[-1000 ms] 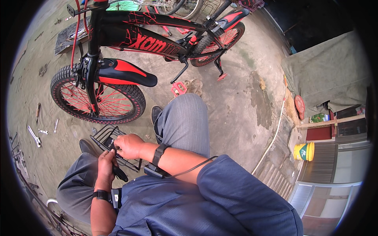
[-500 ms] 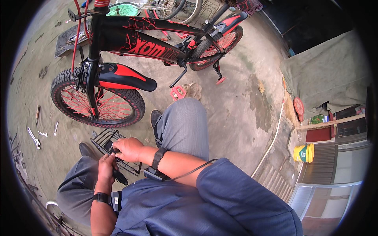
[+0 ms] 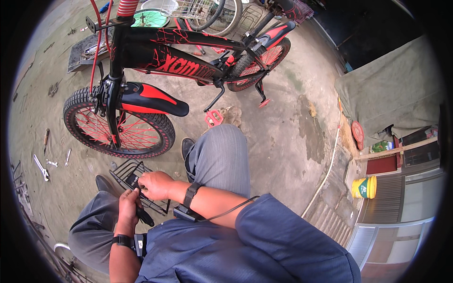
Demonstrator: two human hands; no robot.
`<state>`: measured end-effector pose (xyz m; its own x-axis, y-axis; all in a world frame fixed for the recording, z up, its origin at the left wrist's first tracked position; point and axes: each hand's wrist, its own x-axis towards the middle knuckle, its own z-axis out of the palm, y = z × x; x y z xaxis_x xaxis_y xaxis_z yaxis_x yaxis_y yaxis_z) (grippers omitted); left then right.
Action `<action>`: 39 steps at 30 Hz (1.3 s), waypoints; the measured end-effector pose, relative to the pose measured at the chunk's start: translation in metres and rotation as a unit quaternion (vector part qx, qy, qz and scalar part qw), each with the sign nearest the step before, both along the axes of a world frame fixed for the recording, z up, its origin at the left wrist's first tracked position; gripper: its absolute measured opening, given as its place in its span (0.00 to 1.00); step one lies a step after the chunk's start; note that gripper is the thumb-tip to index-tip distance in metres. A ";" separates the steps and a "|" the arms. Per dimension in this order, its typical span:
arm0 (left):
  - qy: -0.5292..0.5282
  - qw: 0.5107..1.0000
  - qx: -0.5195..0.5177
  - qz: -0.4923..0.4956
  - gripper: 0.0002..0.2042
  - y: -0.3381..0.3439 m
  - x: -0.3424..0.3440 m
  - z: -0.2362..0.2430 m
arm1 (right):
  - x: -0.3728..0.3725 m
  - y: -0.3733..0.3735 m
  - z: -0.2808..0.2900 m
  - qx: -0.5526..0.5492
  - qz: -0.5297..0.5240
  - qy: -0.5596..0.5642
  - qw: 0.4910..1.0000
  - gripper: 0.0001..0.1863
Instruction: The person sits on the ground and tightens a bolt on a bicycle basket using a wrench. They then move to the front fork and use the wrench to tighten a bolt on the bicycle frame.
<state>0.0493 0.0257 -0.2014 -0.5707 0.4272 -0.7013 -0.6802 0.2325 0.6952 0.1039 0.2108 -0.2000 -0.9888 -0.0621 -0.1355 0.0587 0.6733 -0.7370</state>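
Note:
A black metal bicycle rear rack lies low between my knees, its wire bars partly covered by my hands. My left hand is closed, and a black handle-like piece sticks out beside it toward my body; its other end is hidden. My right hand reaches across over the rack, fingers pinched, its tips meeting those of the left hand. What sits between the right fingertips is too small to make out. Beyond stands a black and red bicycle, upright, its front wheel close to the rack.
Wrenches and a screwdriver lie on the floor at left. A tray of parts and a green basin are behind the bicycle. At right stand a yellow bucket and a cloth-covered shape. A pale hose runs along the floor.
My hands have shifted very slightly and remain together over the rack. The whole view has tilted a little, so the bicycle and rack appear slightly lower.

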 end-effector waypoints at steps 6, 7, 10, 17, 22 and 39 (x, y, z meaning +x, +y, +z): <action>-0.006 1.000 0.007 0.003 0.10 0.001 0.001 0.003 | 0.000 0.001 -0.001 -0.002 0.001 -0.009 1.000 0.12; -0.006 1.000 0.005 0.004 0.10 0.001 0.001 0.003 | 0.000 0.000 -0.001 -0.008 -0.003 0.000 1.000 0.12; -0.006 1.000 0.003 0.007 0.11 0.000 0.001 0.001 | 0.001 0.000 -0.001 -0.014 -0.005 0.009 1.000 0.11; -0.002 1.000 0.003 0.005 0.11 0.001 0.000 0.002 | -0.001 0.003 0.004 0.002 0.004 -0.025 1.000 0.13; 0.002 1.000 0.017 0.007 0.10 0.001 0.001 0.004 | 0.001 0.004 0.008 0.010 0.002 -0.033 0.999 0.14; -0.006 1.000 0.002 0.008 0.09 0.002 0.002 0.006 | 0.004 0.005 0.007 -0.013 0.002 0.015 1.000 0.12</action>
<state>0.0509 0.0274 -0.1953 -0.5693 0.4214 -0.7059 -0.6919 0.2181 0.6882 0.1080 0.2153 -0.1925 -0.9923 -0.0687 -0.1032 0.0334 0.6537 -0.7560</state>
